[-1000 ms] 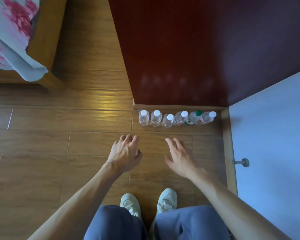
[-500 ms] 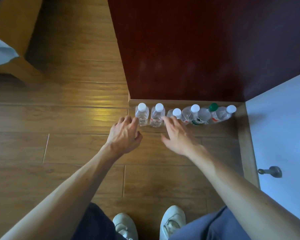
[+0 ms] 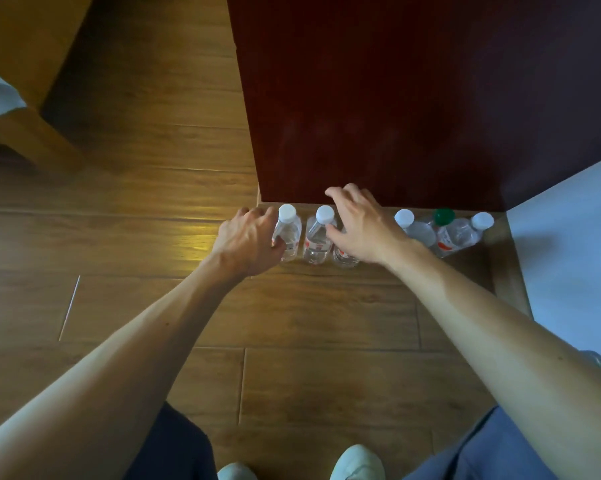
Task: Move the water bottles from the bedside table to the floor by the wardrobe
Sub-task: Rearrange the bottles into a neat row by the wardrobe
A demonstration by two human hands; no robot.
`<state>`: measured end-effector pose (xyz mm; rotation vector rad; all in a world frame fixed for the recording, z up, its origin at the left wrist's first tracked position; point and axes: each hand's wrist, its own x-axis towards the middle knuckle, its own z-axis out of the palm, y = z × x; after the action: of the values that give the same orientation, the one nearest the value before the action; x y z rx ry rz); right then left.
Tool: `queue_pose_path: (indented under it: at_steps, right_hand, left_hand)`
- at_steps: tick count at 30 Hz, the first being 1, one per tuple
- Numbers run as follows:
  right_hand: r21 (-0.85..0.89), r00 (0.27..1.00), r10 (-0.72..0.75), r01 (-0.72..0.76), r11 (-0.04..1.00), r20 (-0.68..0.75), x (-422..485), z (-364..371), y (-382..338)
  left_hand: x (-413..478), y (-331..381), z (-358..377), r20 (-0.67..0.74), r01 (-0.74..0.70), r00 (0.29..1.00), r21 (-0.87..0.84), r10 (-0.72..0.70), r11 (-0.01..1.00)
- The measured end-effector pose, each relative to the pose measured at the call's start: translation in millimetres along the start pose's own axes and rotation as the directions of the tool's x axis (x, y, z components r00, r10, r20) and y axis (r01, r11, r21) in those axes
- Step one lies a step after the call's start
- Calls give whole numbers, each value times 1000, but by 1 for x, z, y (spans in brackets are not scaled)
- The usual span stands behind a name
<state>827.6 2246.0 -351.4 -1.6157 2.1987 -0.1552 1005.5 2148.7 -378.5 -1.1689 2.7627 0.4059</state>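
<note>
Several clear water bottles stand in a row on the wooden floor against the base of the dark red wardrobe (image 3: 396, 98). My left hand (image 3: 248, 240) is wrapped around the leftmost bottle (image 3: 289, 230), which has a white cap. The second bottle (image 3: 318, 237) stands free between my hands. My right hand (image 3: 364, 226) covers the third bottle (image 3: 345, 258); my thumb is on its left, my fingers curl behind it, and its cap is hidden. To the right stand another white-capped bottle (image 3: 416, 230), a green-capped one (image 3: 444, 216) and a last white-capped one (image 3: 465, 235).
A wooden bed frame (image 3: 25, 64) with a bit of sheet stands at the far left. A pale wall (image 3: 569, 254) with a skirting board closes the right side, with a doorstop (image 3: 598, 360) low on it. My shoes (image 3: 357, 462) are at the bottom edge.
Both hands have moved forward from the bare floor to the row. The left hand has closed on the leftmost bottle and the right on the third. The view has shifted closer.
</note>
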Motion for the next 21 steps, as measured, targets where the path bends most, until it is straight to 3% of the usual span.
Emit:
queue_pose_path:
  at_steps: [13,21]
  right_hand:
    - [-97,998,-67,68,993,11,27,-11,3]
    - [-136,992,-95,106,985,86,37,2,18]
  left_hand:
    - [39,-10,-8,-166,36,986,50,-27,998]
    - [53,-15,6,-121,-26,992,66,34,997]
